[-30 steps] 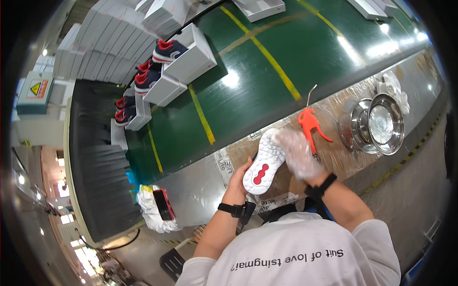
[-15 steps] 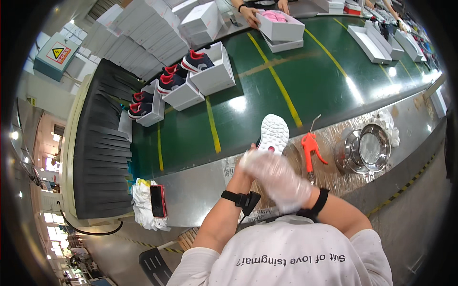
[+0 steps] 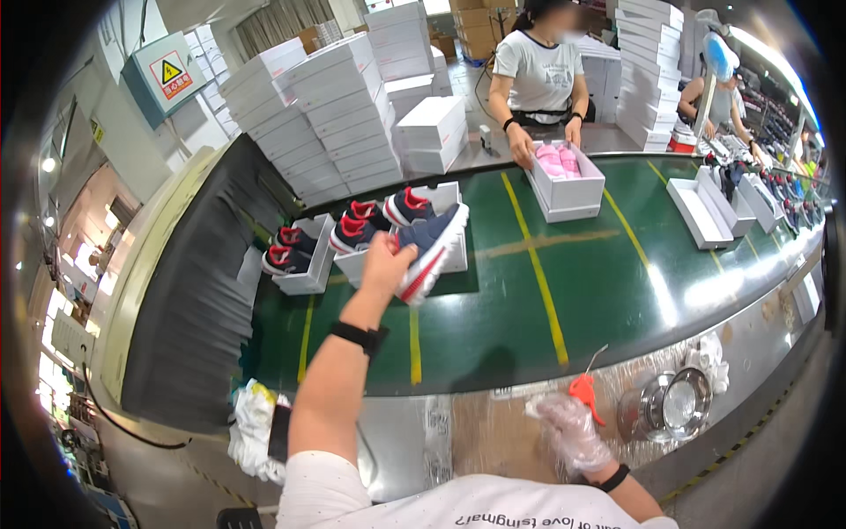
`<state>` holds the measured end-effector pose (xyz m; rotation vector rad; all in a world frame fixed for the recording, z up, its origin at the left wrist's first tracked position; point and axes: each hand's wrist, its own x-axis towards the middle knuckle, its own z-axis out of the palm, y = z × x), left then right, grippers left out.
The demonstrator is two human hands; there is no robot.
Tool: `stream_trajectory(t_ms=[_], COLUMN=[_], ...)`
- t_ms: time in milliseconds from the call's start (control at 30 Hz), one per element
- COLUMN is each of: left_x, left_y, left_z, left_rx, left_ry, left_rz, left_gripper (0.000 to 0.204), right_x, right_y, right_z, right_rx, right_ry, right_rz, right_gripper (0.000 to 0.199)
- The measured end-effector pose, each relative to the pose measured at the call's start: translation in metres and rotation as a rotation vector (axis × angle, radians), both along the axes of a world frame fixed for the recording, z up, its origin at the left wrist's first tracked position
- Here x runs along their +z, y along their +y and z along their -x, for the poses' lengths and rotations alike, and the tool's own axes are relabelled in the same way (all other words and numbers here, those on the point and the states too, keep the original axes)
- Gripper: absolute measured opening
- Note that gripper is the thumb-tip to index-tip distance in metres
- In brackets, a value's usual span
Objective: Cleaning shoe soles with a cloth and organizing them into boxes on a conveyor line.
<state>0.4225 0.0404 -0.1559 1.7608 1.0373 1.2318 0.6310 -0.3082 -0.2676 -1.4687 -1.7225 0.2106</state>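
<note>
Boxes (image 3: 306, 281) stand open on the belt (image 3: 493, 326), presumably for easy reach; the left hand (image 3: 383, 268) holds a navy shoe (image 3: 426, 234) before them, apparently sparing its sole (image 3: 446, 249); the gloved right hand's (image 3: 571, 432) grip, beside an orange air gun (image 3: 585, 393), I can't tell.

The green belt (image 3: 485, 309) leaves passage between the left shoe boxes (image 3: 307, 282) and the box of pink shoes (image 3: 573, 197). Near right, an orange air gun (image 3: 583, 391) and steel bowls (image 3: 643, 414) obstruct.
</note>
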Motion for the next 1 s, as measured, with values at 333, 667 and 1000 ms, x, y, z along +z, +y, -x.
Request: stream_trajectory(t_ms=[333,667,1000], left_x=[0.037,-0.067,-0.08], left_y=[0.213,0.263,0.244], left_z=[-0.044,-0.081,-0.062], left_rx=[0.418,-0.132,-0.125], left_ry=[1.232,1.534,1.232], left_rz=[-0.928,-0.553,-0.239], left_gripper=[0.03,0.044,0.022], right_x=[-0.027,-0.013,0.013], right_y=[0.031,0.058,0.056], right_z=[0.001,0.0,0.001], right_rx=[0.072,-0.165,-0.225], right_ry=[0.209,0.1,0.016], right_rz=[0.074,0.037,0.448], right_gripper=[0.025,0.021,0.026])
